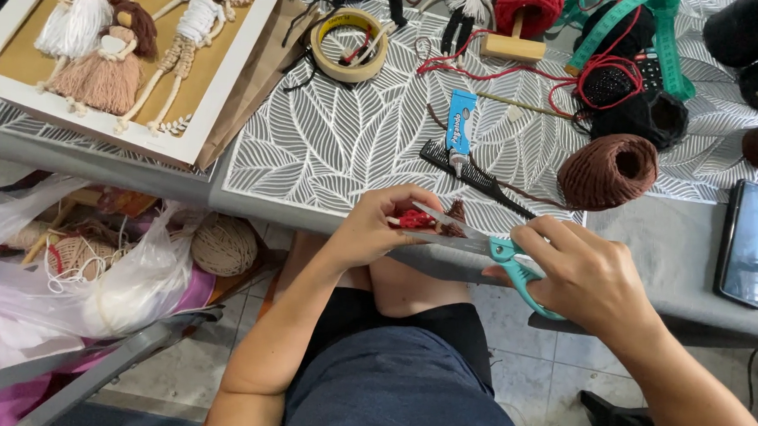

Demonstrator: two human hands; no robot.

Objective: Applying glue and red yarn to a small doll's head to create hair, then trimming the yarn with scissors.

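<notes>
My left hand (377, 226) pinches a small bundle of red and brown yarn (422, 220) at the table's front edge. My right hand (579, 280) grips teal-handled scissors (514, 268), whose blades (443, 228) are spread around the yarn bundle. Both hands hover over my lap, just in front of the leaf-patterned placemat (348, 142).
On the table lie a black comb (476, 177), a blue glue tube (461, 122), a brown yarn ball (608, 170), a tape roll (349, 45), red yarn on a wooden stand (523, 13), a phone (752, 244) and a framed yarn-doll picture (124, 44). A plastic bag of yarn (74, 266) sits lower left.
</notes>
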